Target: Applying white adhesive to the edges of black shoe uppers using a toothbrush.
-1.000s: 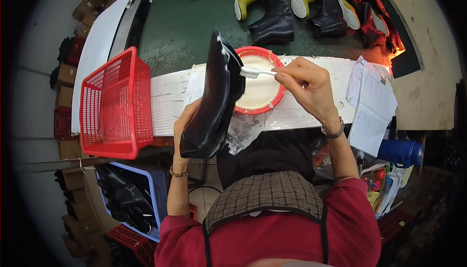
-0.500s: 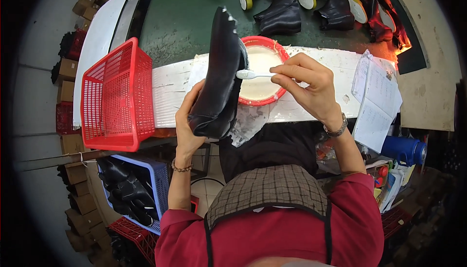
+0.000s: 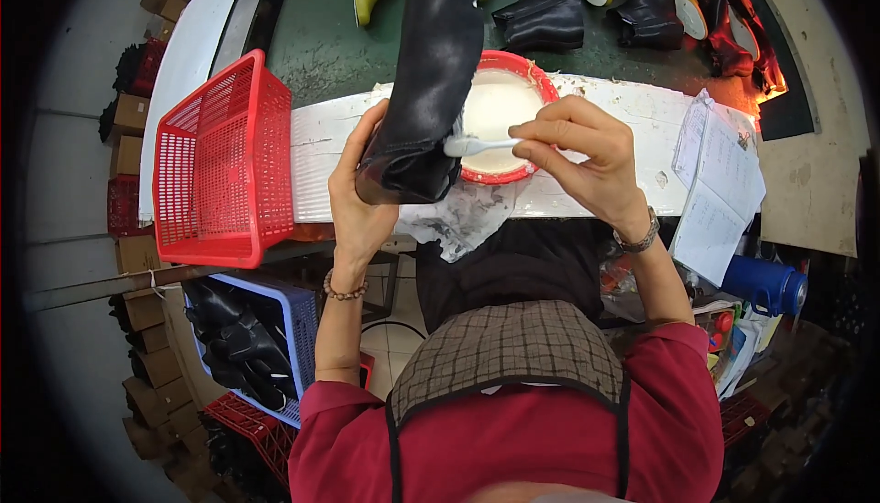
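Note:
My left hand (image 3: 359, 193) is closed round the lower part of a black leather boot upper (image 3: 426, 54), which it holds up tilted over the near side of the bench. White residue marks the upper's top edge. Between the thumb and fingers of my right hand (image 3: 587, 154) is a white-handled brush (image 3: 481, 145). Its head touches the right edge of the upper, low down. Behind the upper stands a red basin (image 3: 547, 88) of creamy white liquid (image 3: 500, 109), partly hidden by the upper and the brush.
A red plastic basket (image 3: 211, 173) stands at left on the white bench edge (image 3: 316, 154). Several black boots (image 3: 545, 8) and yellow-green forms lie on the green belt (image 3: 321, 54). Papers (image 3: 715, 200) and a blue flask (image 3: 765, 285) are at right. A blue crate (image 3: 302, 320) holds black uppers.
The upper has turned and tipped, showing more of its side, and the brush has moved down its edge. At the back, a yellow-green form with a hand at it has come further into view.

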Demonstrator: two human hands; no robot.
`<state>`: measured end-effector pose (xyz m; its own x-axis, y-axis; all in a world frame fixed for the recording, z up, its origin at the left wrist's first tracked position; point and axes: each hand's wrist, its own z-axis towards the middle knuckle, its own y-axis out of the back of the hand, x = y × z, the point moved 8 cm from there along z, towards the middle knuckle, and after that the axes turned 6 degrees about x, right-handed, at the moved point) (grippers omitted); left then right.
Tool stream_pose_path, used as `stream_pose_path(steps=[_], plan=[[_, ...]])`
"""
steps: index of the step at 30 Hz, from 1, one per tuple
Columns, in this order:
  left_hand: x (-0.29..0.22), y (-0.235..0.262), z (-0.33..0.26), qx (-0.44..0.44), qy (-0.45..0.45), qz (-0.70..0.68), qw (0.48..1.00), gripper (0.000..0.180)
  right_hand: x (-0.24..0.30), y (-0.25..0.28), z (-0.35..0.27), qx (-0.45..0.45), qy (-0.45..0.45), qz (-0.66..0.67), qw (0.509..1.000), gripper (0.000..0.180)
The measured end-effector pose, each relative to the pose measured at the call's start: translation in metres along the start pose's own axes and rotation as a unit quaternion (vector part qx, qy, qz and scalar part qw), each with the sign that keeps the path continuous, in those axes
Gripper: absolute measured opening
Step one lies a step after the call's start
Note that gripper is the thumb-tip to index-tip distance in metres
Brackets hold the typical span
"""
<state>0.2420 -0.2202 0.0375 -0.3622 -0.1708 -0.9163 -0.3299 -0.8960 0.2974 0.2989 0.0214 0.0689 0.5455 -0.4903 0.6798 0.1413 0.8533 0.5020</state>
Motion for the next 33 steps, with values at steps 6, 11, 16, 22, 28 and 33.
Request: stream_pose_path(steps=[6, 11, 16, 22, 28, 33], plan=[[-0.004, 0.004, 0.01, -0.049, -0.06, 0.078, 0.994, 0.077, 0.012, -0.004, -0.001, 0.035, -0.013, 0.013, 0.999, 0.017], [-0.008, 0.006, 0.014, -0.08, -0.091, 0.127, 0.984, 0.073, 0.015, -0.009, 0.002, 0.042, -0.048, 0.072, 0.995, 0.011], [-0.004, 0.034, 0.005, -0.103, -0.068, 0.122, 0.985, 0.07, -0.021, -0.004, -0.003, 0.052, -0.123, 0.113, 0.985, 0.01], [0.034, 0.079, -0.029, -0.055, 0.208, -0.223, 0.951, 0.062, -0.079, -0.002, -0.012, 0.073, -0.106, -0.32, 0.939, 0.012], [0.046, 0.076, -0.051, 0.073, 0.252, -0.411, 0.873, 0.072, -0.076, 0.02, 0.0, 0.058, -0.185, -0.162, 0.968, 0.012], [0.053, 0.061, -0.054, 0.044, 0.257, -0.497, 0.828, 0.077, -0.039, 0.026, 0.035, -0.035, -0.01, 0.055, 0.998, 0.014]])
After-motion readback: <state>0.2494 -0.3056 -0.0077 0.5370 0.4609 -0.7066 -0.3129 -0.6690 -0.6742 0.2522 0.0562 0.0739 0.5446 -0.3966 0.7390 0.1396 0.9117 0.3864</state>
